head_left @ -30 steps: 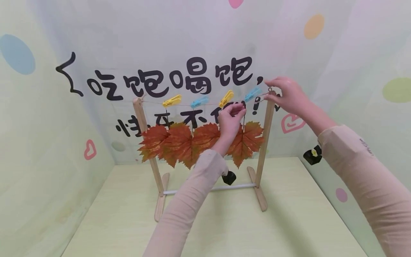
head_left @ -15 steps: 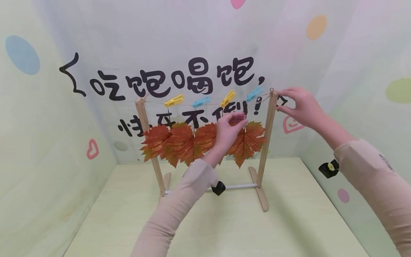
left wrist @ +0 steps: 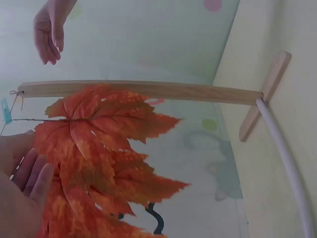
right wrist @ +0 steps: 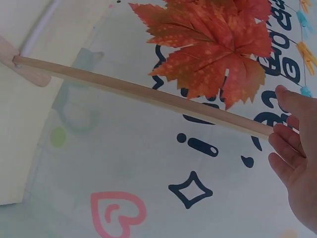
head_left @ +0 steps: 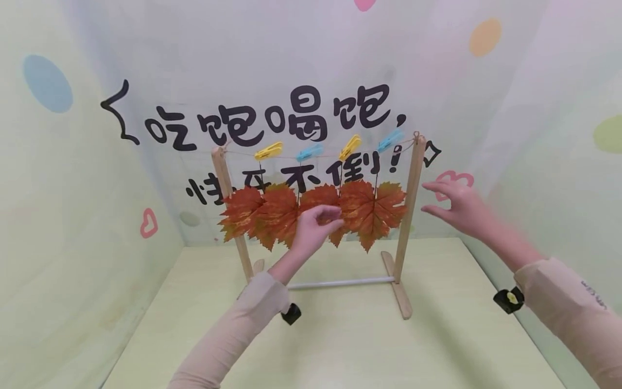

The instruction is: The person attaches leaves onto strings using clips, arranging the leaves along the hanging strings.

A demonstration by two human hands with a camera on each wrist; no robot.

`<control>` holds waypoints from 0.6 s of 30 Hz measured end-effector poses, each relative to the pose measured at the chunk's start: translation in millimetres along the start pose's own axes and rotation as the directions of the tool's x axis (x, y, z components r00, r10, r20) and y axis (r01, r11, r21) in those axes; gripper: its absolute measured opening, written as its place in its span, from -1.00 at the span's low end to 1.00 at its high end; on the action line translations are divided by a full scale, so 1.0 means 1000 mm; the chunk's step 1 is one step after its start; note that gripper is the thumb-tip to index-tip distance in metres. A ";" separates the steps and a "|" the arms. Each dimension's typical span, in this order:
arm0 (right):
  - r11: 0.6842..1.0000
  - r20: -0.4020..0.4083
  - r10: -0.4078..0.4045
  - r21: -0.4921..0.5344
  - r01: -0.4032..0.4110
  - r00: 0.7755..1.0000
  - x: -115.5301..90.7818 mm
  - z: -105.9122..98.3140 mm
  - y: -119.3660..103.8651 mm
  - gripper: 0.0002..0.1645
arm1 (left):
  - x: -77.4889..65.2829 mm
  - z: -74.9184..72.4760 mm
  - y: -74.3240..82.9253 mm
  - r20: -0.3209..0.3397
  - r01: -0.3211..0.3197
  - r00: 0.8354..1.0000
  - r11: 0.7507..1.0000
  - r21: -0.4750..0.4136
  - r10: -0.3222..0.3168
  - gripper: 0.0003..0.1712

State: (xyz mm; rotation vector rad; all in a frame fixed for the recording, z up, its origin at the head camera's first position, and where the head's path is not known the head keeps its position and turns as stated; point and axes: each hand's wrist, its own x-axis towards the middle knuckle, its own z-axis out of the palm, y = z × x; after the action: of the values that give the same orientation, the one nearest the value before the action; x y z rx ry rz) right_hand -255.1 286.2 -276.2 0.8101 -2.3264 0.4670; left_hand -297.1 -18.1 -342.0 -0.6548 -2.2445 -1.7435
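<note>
Red-orange artificial maple leaves (head_left: 369,212) hang by thin stems from a string (head_left: 330,156) tied between two wooden posts. Yellow clothespins (head_left: 269,151) and blue clothespins (head_left: 390,141) alternate along the string. My left hand (head_left: 313,229) hovers in front of the middle leaves, fingers loosely bent and nothing between them. To the right of the right post (head_left: 410,205), my right hand (head_left: 461,208) hangs in the air, thumb and fingers apart, holding nothing. The left wrist view shows the left hand (left wrist: 22,183) near a leaf; whether it touches is unclear.
A white rod (head_left: 345,282) joins the frame's wooden feet (head_left: 396,286) low above the pale tabletop (head_left: 340,340). Behind stands a wall (head_left: 243,54) with black lettering and coloured dots. Side walls close in the table on the left and right.
My right hand has let go near the string's right end and moved down and outward. My left hand has dropped down and leftward, away from the string. Clothespins and leaves still hang.
</note>
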 end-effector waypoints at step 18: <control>0.985 -0.004 0.155 0.075 -0.155 0.988 -0.083 0.068 0.014 -0.47 | -0.067 -0.100 -0.086 -0.150 0.134 0.981 0.989 0.059 -0.124 -0.69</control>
State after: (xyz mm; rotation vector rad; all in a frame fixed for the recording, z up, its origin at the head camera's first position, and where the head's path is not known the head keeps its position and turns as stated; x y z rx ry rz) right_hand -242.9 298.1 -383.3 0.6617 -2.3856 0.6264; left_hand -288.5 -144.5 -418.6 -0.3619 -2.2788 -1.7015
